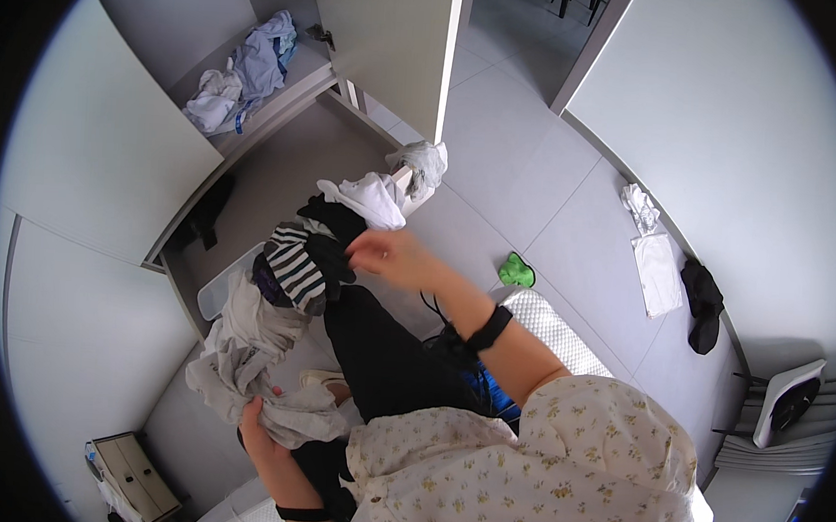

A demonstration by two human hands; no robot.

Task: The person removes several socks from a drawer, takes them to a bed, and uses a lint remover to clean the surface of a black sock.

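My left hand (pixel 262 426) grips a crumpled light-grey cloth garment (pixel 241 379), its thumb on top of the fabric. The cloth drapes from the drawer's front edge down towards my lap. My right hand (pixel 390 256) is at a black garment (pixel 330 253), fingertips against it; whether they pinch it is blurred. Beside that lies a black, white and green striped garment (pixel 293 269). Further along the pile are a white cloth (pixel 371 198) and a pale grey bundle (pixel 423 163) on the drawer's corner.
The drawer (pixel 311 135) is pulled out, with a clear plastic bin (pixel 218 293) inside its near end. Clothes (pixel 259 54) lie on the shelf above. A cabinet door (pixel 394 47) stands open. On the floor are a green item (pixel 517 270), a white packet (pixel 657 273) and black cloth (pixel 703 308).
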